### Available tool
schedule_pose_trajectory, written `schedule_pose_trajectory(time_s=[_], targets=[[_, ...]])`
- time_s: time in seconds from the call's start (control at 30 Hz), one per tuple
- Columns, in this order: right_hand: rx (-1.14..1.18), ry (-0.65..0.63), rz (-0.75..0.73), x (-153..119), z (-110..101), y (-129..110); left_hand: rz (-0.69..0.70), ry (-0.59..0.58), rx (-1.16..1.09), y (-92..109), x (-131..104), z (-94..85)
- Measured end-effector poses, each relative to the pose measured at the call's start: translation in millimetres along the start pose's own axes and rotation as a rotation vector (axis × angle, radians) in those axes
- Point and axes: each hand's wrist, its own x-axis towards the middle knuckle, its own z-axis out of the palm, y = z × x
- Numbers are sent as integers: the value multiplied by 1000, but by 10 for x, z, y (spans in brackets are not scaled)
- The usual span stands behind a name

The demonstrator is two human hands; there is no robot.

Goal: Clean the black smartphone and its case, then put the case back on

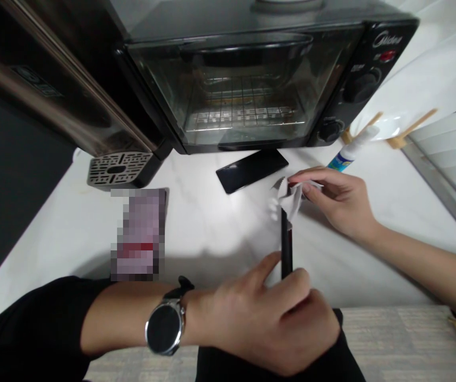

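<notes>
Wrapped round a slim, straight black tool [286, 249] is my left hand [279, 313], in the lower middle of the view. The tool points away from me; its kind is not clear. Its far end meets a crumpled white packet [291, 201] with a serrated edge. My right hand [339, 199] pinches this packet between thumb and fingers, above the counter. A strip of dark red shows beside the black tool. Whether the tool is inside the packet or only against it, I cannot tell. Just beyond my right hand stands a white bottle [341, 161] with a blue label.
A black toaster oven [247, 143] stands at the back of the white counter [196, 228]. A black phone [251, 170] lies before it. At left are a machine with a slotted drip tray [118, 167] and a pixelated phone-like object [142, 233]. White plates [383, 124] stand at right.
</notes>
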Motion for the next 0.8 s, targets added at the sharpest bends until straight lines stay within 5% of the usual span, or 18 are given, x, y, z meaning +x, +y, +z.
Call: schedule_pose_trajectory(time_s=[0.23,0.43,0.67,0.73,0.8], targets=[[-47,-157,-114,7,-55,-20,-76,71,-105,25,-107,153],[9,29,-150,-2,-57,-89,-752,-40,-671,10,-84,150],[-145,527,-327,6,-30,-119,-895,-25,-893,65,-154,223],[-208,512,-392,-26,-30,-144,-888,-25,-910,61,-171,248],[-261,355,-434,-66,-31,-167,-877,-2,-910,53,-176,267]])
